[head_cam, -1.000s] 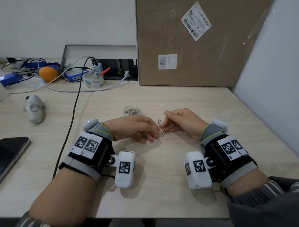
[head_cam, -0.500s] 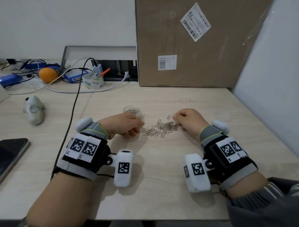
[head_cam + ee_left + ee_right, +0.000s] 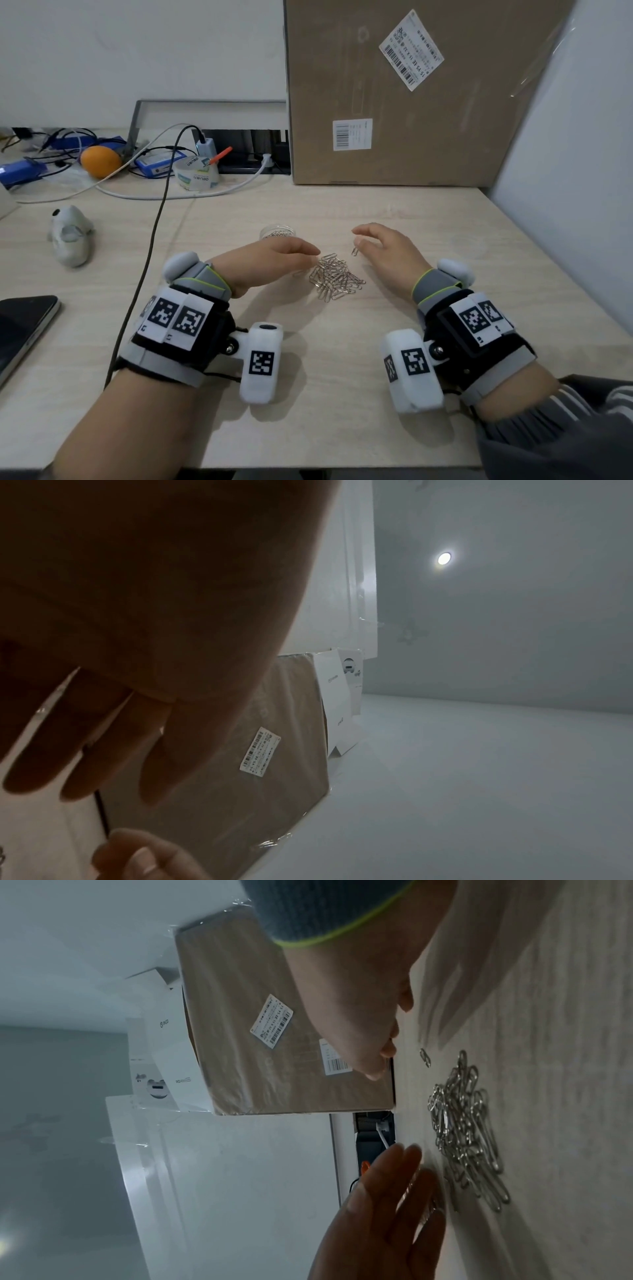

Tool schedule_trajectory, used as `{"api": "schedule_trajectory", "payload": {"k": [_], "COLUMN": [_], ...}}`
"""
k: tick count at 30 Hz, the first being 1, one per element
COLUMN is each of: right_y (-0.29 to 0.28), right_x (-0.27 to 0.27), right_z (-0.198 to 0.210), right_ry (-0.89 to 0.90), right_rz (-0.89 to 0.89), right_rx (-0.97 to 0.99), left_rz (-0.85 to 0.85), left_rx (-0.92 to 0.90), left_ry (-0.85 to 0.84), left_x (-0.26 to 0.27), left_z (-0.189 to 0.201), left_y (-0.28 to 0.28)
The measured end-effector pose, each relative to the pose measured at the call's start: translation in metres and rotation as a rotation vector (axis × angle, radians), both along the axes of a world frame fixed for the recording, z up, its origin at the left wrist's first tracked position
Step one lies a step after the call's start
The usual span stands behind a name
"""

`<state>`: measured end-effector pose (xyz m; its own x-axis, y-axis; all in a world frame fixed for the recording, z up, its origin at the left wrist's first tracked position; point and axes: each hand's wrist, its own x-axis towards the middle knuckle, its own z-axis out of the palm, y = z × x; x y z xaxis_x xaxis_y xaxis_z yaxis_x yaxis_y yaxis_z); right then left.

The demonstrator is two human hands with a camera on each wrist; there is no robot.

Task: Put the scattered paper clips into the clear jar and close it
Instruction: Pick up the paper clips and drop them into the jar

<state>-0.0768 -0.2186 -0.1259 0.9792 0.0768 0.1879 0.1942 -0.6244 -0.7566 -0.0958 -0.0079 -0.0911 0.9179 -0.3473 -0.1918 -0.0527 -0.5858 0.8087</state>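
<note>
Head view: wiry paper clips point(image 3: 337, 277) (silvery) heaped.

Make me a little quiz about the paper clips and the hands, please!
1. True or false: the pile of paper clips lies between the left hand and the right hand.
2. Where is the clear jar? A) behind the left hand B) on the phone C) inside the cardboard box
3. Fill in: one stray clip lies beside the ____ hand's fingers.

Key: 1 true; 2 A; 3 right.
</note>
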Motion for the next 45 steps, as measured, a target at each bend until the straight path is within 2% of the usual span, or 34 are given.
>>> {"api": "schedule_trajectory", "payload": {"k": [4,8,11,13,15,17,19,21,23,25,27,29,34,38,45], "right_y": [0.004,0.011,0.015,0.016,0.016,0.016,0.014,0.011,0.010,0.011,0.011,0.010,0.009,0.011,0.012], "right_x": [-0.002,-0.003,-0.005,-0.007,-0.008,-0.008,-0.008,-0.010,-0.011,-0.012,-0.011,-0.010,-0.006,-0.004,0.000], "right_z": [-0.003,-0.004,-0.003,-0.002,-0.002,-0.002,0.000,0.003,0.004,0.002,0.000,-0.002,-0.004,-0.005,-0.008], "right_ry": [0.125,0.159,0.135,0.118,0.106,0.083,0.024,-0.001,0.036,0.078,0.089,0.098,0.060,0.039,-0.060], "right_rz": [0.137,0.249,0.337,0.370,0.345,0.251,0.160,0.151,0.217,0.282,0.309,0.319,0.341,0.333,0.303], "right_rx": [-0.213,-0.217,-0.183,-0.158,-0.100,-0.011,0.016,-0.046,-0.146,-0.242,-0.321,-0.375,-0.343,-0.263,-0.247], "left_rz": [-0.038,-0.106,-0.190,-0.187,-0.144,-0.065,0.056,0.187,0.305,0.407,0.468,0.495,0.430,0.399,0.390], "left_rx": [0.051,0.010,-0.091,-0.153,-0.207,-0.248,-0.345,-0.416,-0.347,-0.155,0.020,0.101,0.063,0.098,0.096], "left_ry": [0.058,0.053,0.070,0.088,0.093,0.028,-0.094,-0.270,-0.448,-0.531,-0.487,-0.386,-0.230,-0.242,-0.277], "left_x": [-0.001,-0.001,-0.002,0.000,0.003,0.005,0.009,0.013,0.016,0.022,0.028,0.032,0.040,0.038,0.036], "left_z": [-0.003,-0.006,-0.007,-0.011,-0.014,-0.014,-0.010,-0.006,-0.006,-0.011,-0.019,-0.026,-0.035,-0.034,-0.035], "left_y": [0.001,-0.003,-0.009,-0.010,-0.010,-0.010,-0.010,-0.008,-0.003,0.004,0.010,0.013,0.013,0.011,0.005]}}
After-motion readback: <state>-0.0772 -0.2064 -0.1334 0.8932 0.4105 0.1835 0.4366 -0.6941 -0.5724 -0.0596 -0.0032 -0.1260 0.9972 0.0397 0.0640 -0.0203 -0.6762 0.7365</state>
